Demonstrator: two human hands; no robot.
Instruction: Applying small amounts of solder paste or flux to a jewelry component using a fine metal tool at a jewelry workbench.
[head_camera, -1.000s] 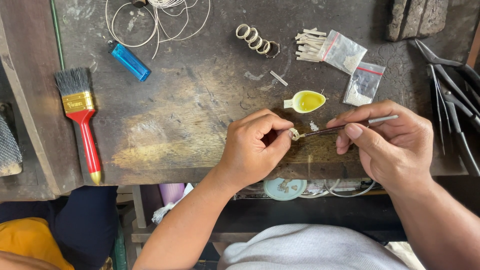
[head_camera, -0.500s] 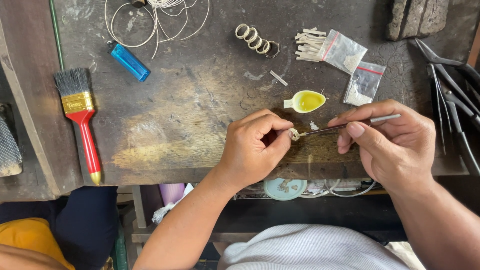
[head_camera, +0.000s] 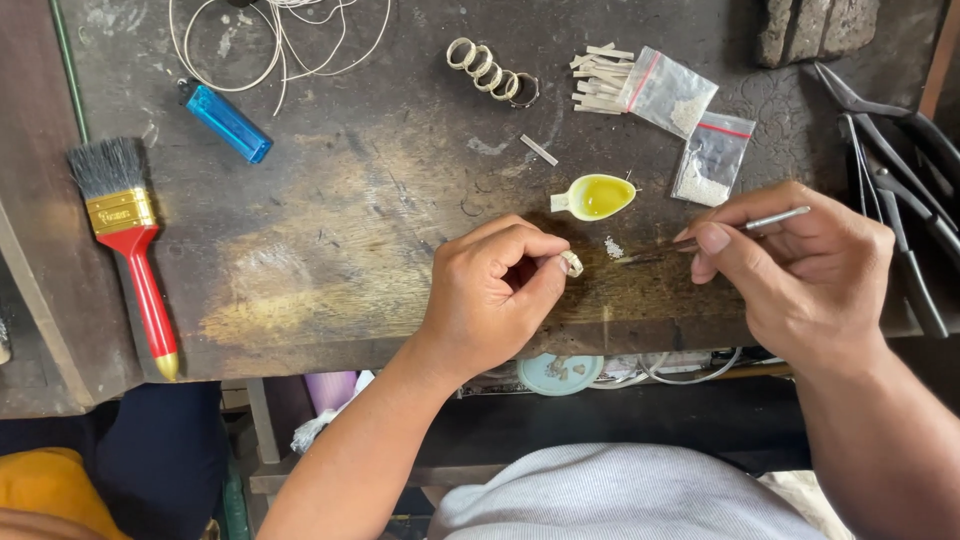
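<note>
Worn wood, bright metal, glossy plastic

The tabletop (head_camera: 330, 250) is dark, scratched, matt wood; the thin tool (head_camera: 740, 225) looks like shiny metal, the small ring (head_camera: 572, 263) pale metal, the lighter (head_camera: 225, 120) glossy blue plastic, the brush (head_camera: 135, 250) red-lacquered with a brass-coloured ferrule.

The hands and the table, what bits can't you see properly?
- Small pale ring, head view: mostly hidden by the left hand pinching it.
- Thin metal tool: its tip is too fine and dark, the right hand covers its middle.
- Pliers: cut off by the right edge.
</note>
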